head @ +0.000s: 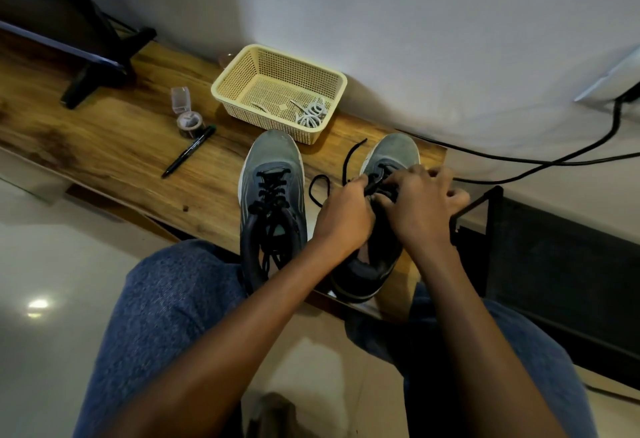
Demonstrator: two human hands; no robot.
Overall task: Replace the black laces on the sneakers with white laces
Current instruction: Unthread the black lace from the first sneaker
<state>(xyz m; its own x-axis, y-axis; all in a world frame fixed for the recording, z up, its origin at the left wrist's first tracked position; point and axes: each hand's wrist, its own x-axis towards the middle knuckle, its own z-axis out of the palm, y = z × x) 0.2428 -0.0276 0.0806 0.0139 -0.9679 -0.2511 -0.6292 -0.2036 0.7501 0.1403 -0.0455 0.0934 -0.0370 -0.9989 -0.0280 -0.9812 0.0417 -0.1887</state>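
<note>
— Hands' posture?
— Left hand (pixel 343 215) and right hand (pixel 420 207), fingers curled, pinch the black lace (pixel 348 160) over the right sneaker (pixel 377 264).
— White laces (pixel 311 113)?
— In the basket (pixel 239 72), beyond both hands.

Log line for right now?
phase: unlacing right sneaker | both hands pinch black lace | left sneaker laced | white laces in basket

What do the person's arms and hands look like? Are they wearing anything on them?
Both arms are bare, with no sleeves in view. The left hand and the right hand wear no gloves, and no rings, watch or bracelet show. The only clothing in view is blue trousers over the knees.
</note>
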